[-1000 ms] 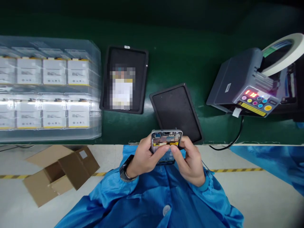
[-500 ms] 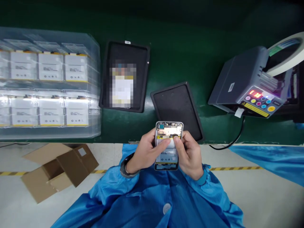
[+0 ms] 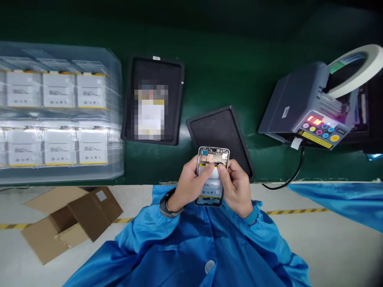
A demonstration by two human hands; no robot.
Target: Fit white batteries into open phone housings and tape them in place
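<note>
An opened smartphone (image 3: pixel 210 158) is held upright between both hands at the bench's front edge, its bare circuit board in the upper part. Below the board lies a white battery (image 3: pixel 212 186) with a yellow strip along its top. My left hand (image 3: pixel 190 182) grips the phone's left side, its thumb lying across the battery's upper end. From the right, my right hand (image 3: pixel 238 187) clasps the other side, with the thumb pressed near the battery's top edge. The fingers behind the phone are mostly hidden. Just beyond it a black tray (image 3: pixel 223 129) lies askew.
Clear plastic trays (image 3: pixel 115 171) of white batteries stand at left. A second black tray (image 3: pixel 175 99) bears a pixelated phone-like item. At right is a tape dispenser (image 3: pixel 278 103) with a roll of tape (image 3: pixel 372 63) and a cable. An open cardboard box (image 3: pixel 86 211) sits on the floor.
The phone and both hands have risen slightly toward the bench. Both thumbs remain on the battery's upper end. The whole view has shifted a little.
</note>
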